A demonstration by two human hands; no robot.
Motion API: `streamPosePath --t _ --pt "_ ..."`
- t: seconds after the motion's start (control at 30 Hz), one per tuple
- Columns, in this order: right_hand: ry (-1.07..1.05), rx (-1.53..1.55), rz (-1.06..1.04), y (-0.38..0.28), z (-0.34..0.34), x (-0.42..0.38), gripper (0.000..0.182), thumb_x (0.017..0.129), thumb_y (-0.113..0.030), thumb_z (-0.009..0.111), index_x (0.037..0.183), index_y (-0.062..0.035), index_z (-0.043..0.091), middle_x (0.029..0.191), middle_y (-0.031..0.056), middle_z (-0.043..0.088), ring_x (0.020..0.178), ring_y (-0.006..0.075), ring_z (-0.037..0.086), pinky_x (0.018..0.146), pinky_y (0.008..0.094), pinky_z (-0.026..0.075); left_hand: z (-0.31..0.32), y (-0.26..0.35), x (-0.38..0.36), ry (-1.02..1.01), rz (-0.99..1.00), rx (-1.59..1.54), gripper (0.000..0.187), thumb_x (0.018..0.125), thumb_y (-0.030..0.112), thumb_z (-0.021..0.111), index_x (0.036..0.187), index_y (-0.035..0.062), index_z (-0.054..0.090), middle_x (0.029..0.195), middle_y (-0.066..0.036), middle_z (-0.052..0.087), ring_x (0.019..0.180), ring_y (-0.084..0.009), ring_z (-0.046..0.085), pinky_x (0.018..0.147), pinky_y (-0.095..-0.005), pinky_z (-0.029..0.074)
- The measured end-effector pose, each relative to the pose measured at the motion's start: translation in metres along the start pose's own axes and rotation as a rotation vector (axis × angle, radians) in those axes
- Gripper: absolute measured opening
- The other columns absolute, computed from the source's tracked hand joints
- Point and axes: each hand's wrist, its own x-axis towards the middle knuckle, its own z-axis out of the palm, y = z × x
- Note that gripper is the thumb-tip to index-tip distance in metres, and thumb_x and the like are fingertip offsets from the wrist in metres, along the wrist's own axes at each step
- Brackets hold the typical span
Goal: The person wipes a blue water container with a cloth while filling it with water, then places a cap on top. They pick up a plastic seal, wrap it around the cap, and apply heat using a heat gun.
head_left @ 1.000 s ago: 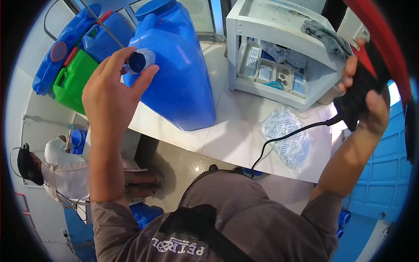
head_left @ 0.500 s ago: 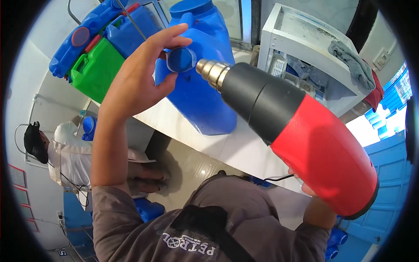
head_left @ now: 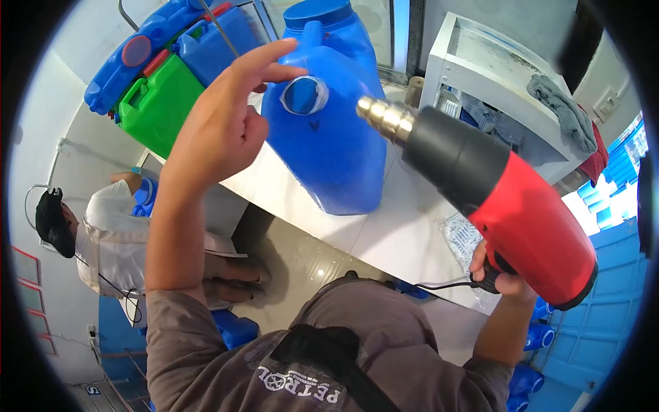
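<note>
My right hand (head_left: 504,275) is wrapped around the handle of a red and black heat gun (head_left: 473,185). Its metal nozzle points left toward a large blue jug (head_left: 329,151) standing on the white table. The jug has a blue cap (head_left: 303,95) with a clear plastic seal around it, and a second, wider blue lid (head_left: 317,12) at the back. My left hand (head_left: 230,117) hovers beside the sealed cap with its index and middle fingers stretched out and the thumb apart from the cap. Nothing is held in it.
Green (head_left: 165,103) and blue containers lean at the back left. A white shelf (head_left: 494,48) with a grey cloth (head_left: 563,110) stands at right. A patterned plastic packet (head_left: 461,237) lies on the table (head_left: 384,240). Another person (head_left: 117,233) is at the left.
The heat gun has moved right and away from the cap, and its handle now shows. My left thumb has drawn back from the cap.
</note>
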Motion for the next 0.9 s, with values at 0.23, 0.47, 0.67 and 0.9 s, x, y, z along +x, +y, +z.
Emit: streamPosePath --t 0.23,0.47,0.67,0.9 --pt "-0.048 -0.004 0.237 0.003 0.014 -0.002 0.022 0.088 -0.019 0.063 0.097 -0.0004 0.070 0.082 0.0069 0.070 0.069 0.0140 0.063 0.063 0.0267 0.050 -0.013 -0.017 -0.015 0.022 -0.122 0.021 0.073 0.072 -0.016 0.045 0.143 0.0041 0.044 0.102 -0.010 0.070 0.092 -0.0198 0.065 0.082 -0.0317 0.051" --pt "-0.076 0.201 -0.006 0.019 0.021 0.014 0.067 0.085 -0.036 0.075 0.127 0.0096 0.049 0.079 0.0227 0.067 0.057 0.0209 0.063 0.054 0.0317 0.055 -0.011 0.004 -0.003 0.012 -0.403 0.128 0.030 0.091 0.009 0.068 0.121 0.0070 0.063 0.090 -0.005 0.067 0.084 -0.0144 0.064 0.073 -0.0277 0.050" --pt "0.134 0.405 -0.112 0.000 -0.002 0.048 0.077 0.089 -0.045 0.068 0.138 0.0096 0.044 0.119 0.0311 0.066 0.074 0.0264 0.071 0.055 0.0298 0.056 -0.001 0.024 0.019 -0.094 -0.100 0.521 0.029 0.086 0.017 0.075 0.112 0.0097 0.066 0.094 -0.007 0.066 0.088 -0.0251 0.065 0.074 -0.0336 0.053" --pt "0.355 0.079 -0.046 -0.053 -0.081 0.127 0.048 0.099 -0.032 0.060 0.133 0.0015 0.055 0.122 0.0152 0.069 0.077 0.0141 0.067 0.062 0.0235 0.057 -0.008 0.027 0.028 -0.140 -0.045 0.495 0.048 0.074 0.009 0.076 0.120 0.0089 0.064 0.114 -0.008 0.064 0.105 -0.0311 0.061 0.089 -0.0411 0.051"
